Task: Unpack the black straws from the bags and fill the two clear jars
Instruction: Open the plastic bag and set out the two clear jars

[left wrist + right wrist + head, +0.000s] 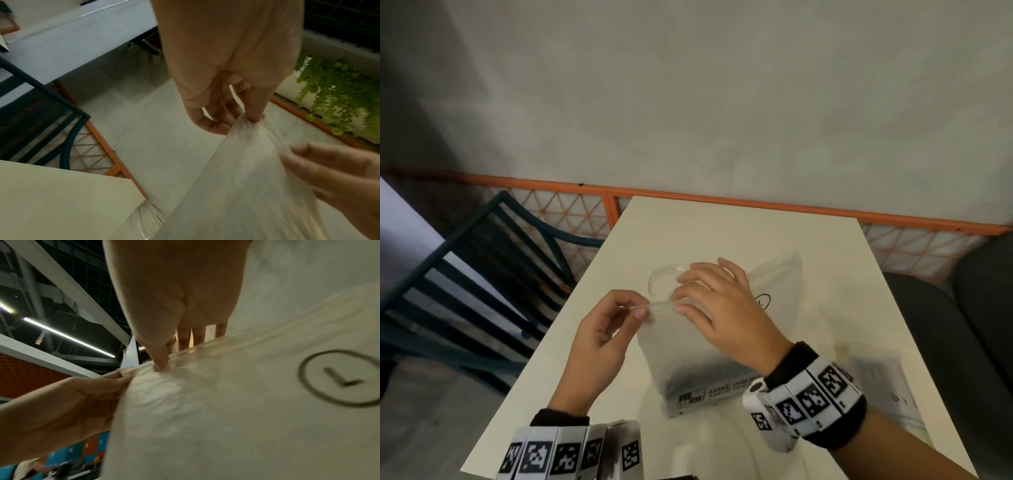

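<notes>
Both hands are on the frosted bag (688, 342) standing upright in the middle of the white counter (825, 246), and it's all happening at the sealed top edge. The left hand (599, 342) has the near-left corner of that edge pinched between thumb and curled fingers (255, 112), and the left wrist view shows the plastic bunched and pulled taut right at the fingertips. The right hand (722, 308) comes over the top, thumb on the near face and the other fingers (183, 339) hooked over the far side of the zip strip, gripping it just beside the left hand's pinch. The two hands sit almost touching along the seal. Down at the base of the bag there's a dark mass showing through the frosted plastic, the black straws (709, 373), too blurred to make out singly, with a printed label (709, 394) across the bottom. A circled letter L (339, 379) is printed on the bag's side near the top. Just behind the hands, a clear jar (664, 277) stands open on the counter, its round rim peeking out past the right fingers. A dark slatted chair (465, 281) sits off to the left of the counter.
</notes>
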Demonstrator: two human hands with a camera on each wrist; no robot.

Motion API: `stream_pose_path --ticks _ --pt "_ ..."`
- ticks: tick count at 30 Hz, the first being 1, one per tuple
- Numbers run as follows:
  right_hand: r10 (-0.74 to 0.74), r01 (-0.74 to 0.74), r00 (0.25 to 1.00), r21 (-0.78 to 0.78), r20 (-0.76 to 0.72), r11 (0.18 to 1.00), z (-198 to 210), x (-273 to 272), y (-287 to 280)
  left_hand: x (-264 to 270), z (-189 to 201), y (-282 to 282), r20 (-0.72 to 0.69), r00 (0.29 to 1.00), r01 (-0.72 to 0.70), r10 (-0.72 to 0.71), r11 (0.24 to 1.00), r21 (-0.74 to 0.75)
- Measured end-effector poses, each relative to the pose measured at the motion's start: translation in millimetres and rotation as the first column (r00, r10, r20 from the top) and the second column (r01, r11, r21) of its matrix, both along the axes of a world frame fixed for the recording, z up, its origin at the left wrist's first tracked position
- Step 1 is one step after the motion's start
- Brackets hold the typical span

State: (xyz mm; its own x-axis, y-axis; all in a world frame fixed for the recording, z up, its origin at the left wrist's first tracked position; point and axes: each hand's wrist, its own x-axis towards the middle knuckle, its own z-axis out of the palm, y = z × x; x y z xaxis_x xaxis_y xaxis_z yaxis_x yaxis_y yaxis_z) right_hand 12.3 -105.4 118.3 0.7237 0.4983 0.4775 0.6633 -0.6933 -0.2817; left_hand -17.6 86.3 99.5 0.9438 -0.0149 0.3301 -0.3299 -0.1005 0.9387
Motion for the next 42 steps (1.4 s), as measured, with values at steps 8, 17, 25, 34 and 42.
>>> stream_pose_path --ticks 8,17,25,34,42 --pt "-0.246 0.250 0.968 0.075 -0.052 0.965 -2.8 5.9 -79.7 6.7 2.5 43.3 -0.029 0.969 -0.237 0.244 0.960 0.152" --pt "0.157 0.383 0.833 0.758 -0.530 0.529 -9.3 -8.9 -82.2 10.6 42.1 -4.9 0.321 0.926 -0.369 0.198 0.660 0.655" --pt "0.242 0.353 0.832 0.814 -0.499 0.462 -9.1 -25.2 -76.3 13.1 34.3 -109.0 0.152 0.951 0.107 -0.268 0.751 0.652" --pt "0.258 0.401 0.802 0.806 -0.539 0.436 -9.9 -40.4 -77.7 15.6 35.2 -112.1 0.180 0.951 0.159 -0.253 0.895 0.416" --pt "0.024 0.326 0.905 0.730 -0.424 0.600 -4.3 -43.3 -75.7 18.0 34.7 -105.4 0.206 0.973 -0.011 -0.106 0.866 0.500"
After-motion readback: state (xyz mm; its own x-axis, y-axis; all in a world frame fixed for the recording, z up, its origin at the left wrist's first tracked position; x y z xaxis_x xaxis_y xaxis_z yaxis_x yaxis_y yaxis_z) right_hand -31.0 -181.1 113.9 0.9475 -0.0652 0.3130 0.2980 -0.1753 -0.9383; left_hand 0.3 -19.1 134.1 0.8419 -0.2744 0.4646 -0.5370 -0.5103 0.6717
